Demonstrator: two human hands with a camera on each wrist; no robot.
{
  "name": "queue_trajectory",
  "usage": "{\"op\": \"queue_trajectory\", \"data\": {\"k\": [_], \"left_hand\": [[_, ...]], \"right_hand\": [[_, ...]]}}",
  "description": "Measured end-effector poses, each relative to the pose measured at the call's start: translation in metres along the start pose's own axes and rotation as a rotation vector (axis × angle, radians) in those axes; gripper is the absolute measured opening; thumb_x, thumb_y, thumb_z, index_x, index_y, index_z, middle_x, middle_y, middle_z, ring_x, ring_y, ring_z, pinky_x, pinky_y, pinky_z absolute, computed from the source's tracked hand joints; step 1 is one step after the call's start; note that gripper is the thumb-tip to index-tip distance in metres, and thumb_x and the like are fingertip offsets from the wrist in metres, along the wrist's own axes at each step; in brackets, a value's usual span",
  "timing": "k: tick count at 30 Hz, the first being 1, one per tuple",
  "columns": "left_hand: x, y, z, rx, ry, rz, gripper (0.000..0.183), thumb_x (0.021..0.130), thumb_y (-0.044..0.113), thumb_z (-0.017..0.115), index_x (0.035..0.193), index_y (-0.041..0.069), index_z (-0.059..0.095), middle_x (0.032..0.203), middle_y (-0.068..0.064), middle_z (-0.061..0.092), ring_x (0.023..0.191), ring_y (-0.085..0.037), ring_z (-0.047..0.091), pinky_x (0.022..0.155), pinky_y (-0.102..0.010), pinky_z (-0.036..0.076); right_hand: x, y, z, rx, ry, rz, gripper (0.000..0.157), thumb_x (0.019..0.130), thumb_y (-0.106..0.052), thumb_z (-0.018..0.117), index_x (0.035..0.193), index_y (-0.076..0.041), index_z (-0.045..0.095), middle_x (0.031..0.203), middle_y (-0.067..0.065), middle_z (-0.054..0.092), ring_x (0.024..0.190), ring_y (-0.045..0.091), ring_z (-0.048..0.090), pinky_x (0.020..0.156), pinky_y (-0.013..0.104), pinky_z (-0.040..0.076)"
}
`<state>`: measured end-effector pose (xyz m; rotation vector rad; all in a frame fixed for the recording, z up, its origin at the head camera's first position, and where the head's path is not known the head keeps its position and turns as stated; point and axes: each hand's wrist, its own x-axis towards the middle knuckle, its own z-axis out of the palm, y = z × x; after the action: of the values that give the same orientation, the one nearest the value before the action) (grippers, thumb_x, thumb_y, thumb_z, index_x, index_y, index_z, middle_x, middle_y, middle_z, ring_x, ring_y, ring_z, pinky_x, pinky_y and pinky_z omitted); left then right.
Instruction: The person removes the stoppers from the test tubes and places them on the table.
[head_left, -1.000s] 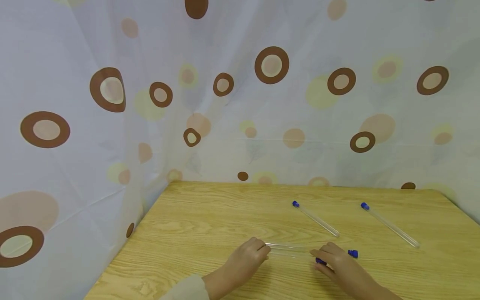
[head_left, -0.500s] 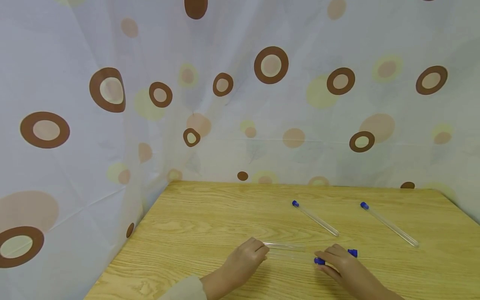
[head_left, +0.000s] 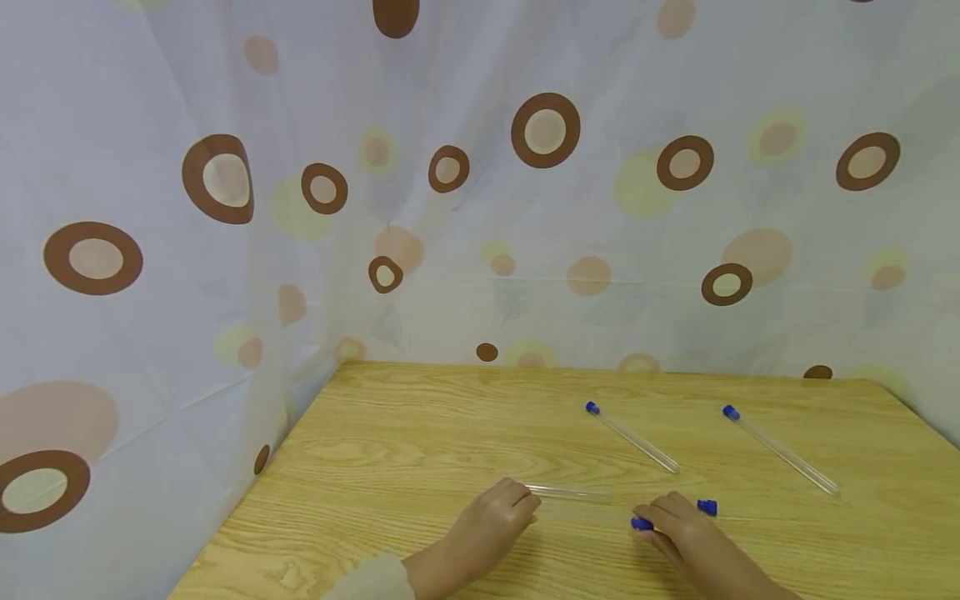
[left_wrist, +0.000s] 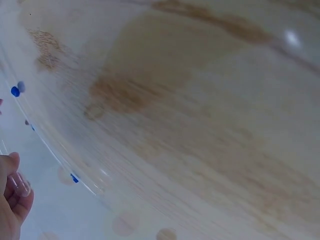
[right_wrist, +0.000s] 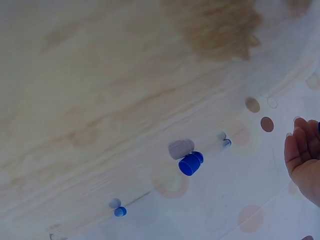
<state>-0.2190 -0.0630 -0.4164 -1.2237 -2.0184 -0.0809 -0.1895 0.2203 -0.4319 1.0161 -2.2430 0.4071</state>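
My left hand point(head_left: 491, 521) grips a clear test tube point(head_left: 570, 493) by its rounded end, and the tube points right, close over the table. That rounded end point(left_wrist: 21, 185) shows between my fingers in the left wrist view. A fainter streak runs below the tube in the head view. To the right, my right hand point(head_left: 686, 533) pinches a blue cap point(head_left: 641, 523) between thumb and fingers, a short gap from the tube's far end. Just beyond this hand lies a loose blue cap point(head_left: 707, 507), also large in the right wrist view.
Two test tubes with blue caps lie farther back on the wooden table point(head_left: 420, 425): one tube point(head_left: 637, 443) behind the right hand, another tube point(head_left: 783, 454) to its right. A patterned curtain point(head_left: 450, 317) closes off the back and left sides.
My right fingers have drawn slightly right, away from the tube, and more of the pinched cap shows. My left hand has barely moved. The lower streak has grown fainter.
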Motion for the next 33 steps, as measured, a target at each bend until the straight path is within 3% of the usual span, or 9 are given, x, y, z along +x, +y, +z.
{"op": "queue_trajectory", "data": {"k": [2, 8, 19, 33], "left_hand": [[-0.0001, 0.0006, -0.0001, -0.003, -0.005, 0.0, 0.024, 0.068, 0.013, 0.08, 0.086, 0.008, 0.066, 0.081, 0.004, 0.061, 0.076, -0.005, 0.057, 0.073, -0.004, 0.047], [0.0012, 0.0023, -0.002, 0.012, -0.009, 0.009, 0.024, 0.067, 0.015, 0.08, 0.085, 0.009, 0.065, 0.082, 0.004, 0.062, 0.076, -0.004, 0.058, 0.075, -0.005, 0.047], [0.0003, 0.0048, -0.0022, 0.037, -0.023, 0.016, 0.023, 0.069, 0.016, 0.08, 0.085, 0.009, 0.066, 0.084, 0.004, 0.063, 0.078, -0.004, 0.059, 0.076, -0.008, 0.048], [0.002, 0.009, -0.0076, 0.064, -0.057, 0.004, 0.02, 0.07, 0.018, 0.079, 0.084, 0.01, 0.067, 0.081, 0.005, 0.062, 0.075, -0.003, 0.056, 0.072, -0.004, 0.046]], "right_hand": [[0.0001, -0.0001, 0.0009, -0.017, 0.026, -0.005, 0.011, 0.086, -0.019, 0.065, 0.091, -0.009, 0.065, 0.083, -0.01, 0.055, 0.077, 0.004, 0.049, 0.065, 0.003, 0.038], [0.002, 0.0002, 0.0041, -0.028, 0.115, -0.036, 0.035, 0.096, -0.034, 0.041, 0.085, -0.01, 0.064, 0.079, -0.011, 0.052, 0.073, 0.001, 0.044, 0.061, 0.005, 0.036], [-0.0003, -0.0004, 0.0025, -0.013, 0.078, -0.032, 0.031, 0.095, -0.031, 0.046, 0.082, -0.009, 0.064, 0.075, -0.01, 0.05, 0.07, -0.001, 0.038, 0.057, 0.007, 0.031], [-0.0021, -0.0012, 0.0029, 0.016, 0.097, -0.032, 0.031, 0.094, -0.03, 0.048, 0.08, -0.008, 0.064, 0.073, -0.009, 0.05, 0.068, -0.001, 0.038, 0.056, 0.007, 0.03]]}}
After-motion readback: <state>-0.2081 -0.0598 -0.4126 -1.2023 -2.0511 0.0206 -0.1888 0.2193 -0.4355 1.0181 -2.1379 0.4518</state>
